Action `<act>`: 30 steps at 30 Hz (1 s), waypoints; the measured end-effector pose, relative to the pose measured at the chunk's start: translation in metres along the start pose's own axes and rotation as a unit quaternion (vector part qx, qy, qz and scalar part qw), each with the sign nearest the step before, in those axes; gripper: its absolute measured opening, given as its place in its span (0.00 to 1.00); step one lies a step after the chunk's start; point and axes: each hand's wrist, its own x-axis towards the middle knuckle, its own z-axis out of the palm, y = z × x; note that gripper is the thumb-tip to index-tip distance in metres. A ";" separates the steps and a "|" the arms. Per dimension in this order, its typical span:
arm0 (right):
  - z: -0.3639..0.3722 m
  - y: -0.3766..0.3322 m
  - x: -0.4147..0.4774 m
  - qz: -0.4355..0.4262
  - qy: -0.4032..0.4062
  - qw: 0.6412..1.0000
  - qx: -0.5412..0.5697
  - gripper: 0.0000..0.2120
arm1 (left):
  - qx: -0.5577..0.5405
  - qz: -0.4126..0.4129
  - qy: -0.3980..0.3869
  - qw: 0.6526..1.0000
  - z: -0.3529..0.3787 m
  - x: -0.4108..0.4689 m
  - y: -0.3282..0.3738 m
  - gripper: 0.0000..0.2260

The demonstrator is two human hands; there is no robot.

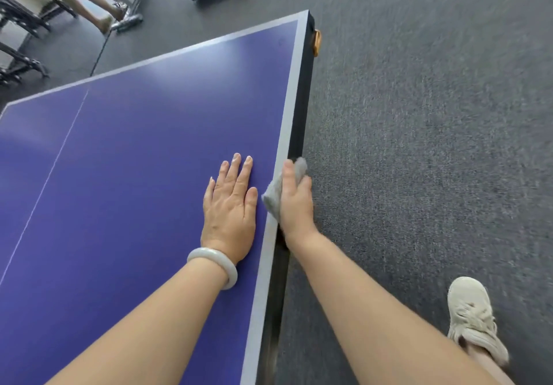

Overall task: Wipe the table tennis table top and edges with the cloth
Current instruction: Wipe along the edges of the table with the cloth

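Cloth (273, 196) against table edge (296, 133)

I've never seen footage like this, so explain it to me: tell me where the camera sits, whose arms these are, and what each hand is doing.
There is no machine here. A person wears one camera on their head, and it looks down at their own arms; this single picture is that view.

The blue surface is a table tennis table with pale lines along its border. The left hand, with a pale bangle on the wrist, lies flat and open on the top and holds nothing.

The right hand grips a grey cloth against the table's side edge. Its thumb is on top; the fingers go down the side, out of sight.

The wearer's shoe stands on grey carpet. Another person's legs show at the far top left.
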 end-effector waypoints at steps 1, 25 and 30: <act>0.003 -0.009 0.017 0.004 0.010 1.000 0.028 0.25 | -0.004 0.000 0.002 1.000 0.000 0.000 0.001 0.28; 0.009 -0.021 0.017 0.099 0.008 0.995 -0.011 0.22 | -0.001 -0.001 -0.001 1.000 -0.003 -0.001 0.003 0.25; 0.018 -0.082 0.106 0.107 0.045 0.993 0.007 0.26 | 0.007 -0.004 -0.003 1.000 -0.006 -0.001 0.008 0.25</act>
